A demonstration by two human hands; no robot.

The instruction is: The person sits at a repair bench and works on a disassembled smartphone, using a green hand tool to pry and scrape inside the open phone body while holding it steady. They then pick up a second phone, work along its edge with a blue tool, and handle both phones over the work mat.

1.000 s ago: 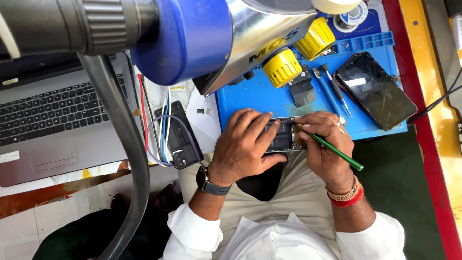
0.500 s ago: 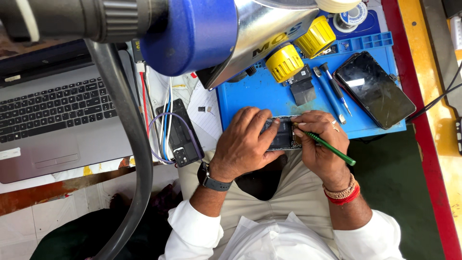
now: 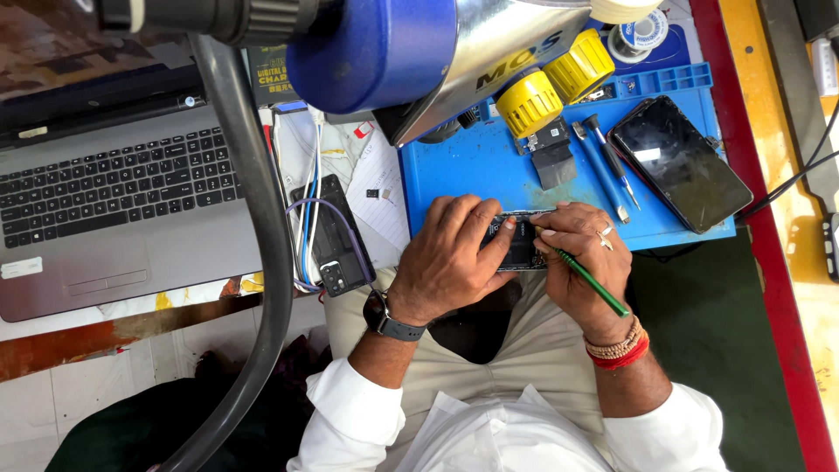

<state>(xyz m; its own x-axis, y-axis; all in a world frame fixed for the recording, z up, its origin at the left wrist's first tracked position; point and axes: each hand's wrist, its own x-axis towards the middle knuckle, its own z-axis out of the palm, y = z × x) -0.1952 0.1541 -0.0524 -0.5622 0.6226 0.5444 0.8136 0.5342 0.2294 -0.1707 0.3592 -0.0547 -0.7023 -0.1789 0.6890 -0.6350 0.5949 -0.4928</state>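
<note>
Laptop (image 3: pixel 114 210) fills the left of the counter (image 3: pixel 786 236), pushed aside from the work. Nearer the middle, a microscope head with a blue and silver body (image 3: pixel 393 48) hangs over the blue work mat (image 3: pixel 472 166), set so its yellow eyepieces (image 3: pixel 551 87) look down at the mat. A dark phone (image 3: pixel 680 163) lies face up at the mat's right, parked beside two blue-handled tools (image 3: pixel 603 166). At the mat's near edge, the left hand (image 3: pixel 450 258) curls its fingers over an opened phone body (image 3: pixel 517 242), pinning it steady. The right hand (image 3: pixel 585 267) pinches a green-handled tool (image 3: pixel 590 281), pen-style, tip at the phone's edge for fine control.
</note>
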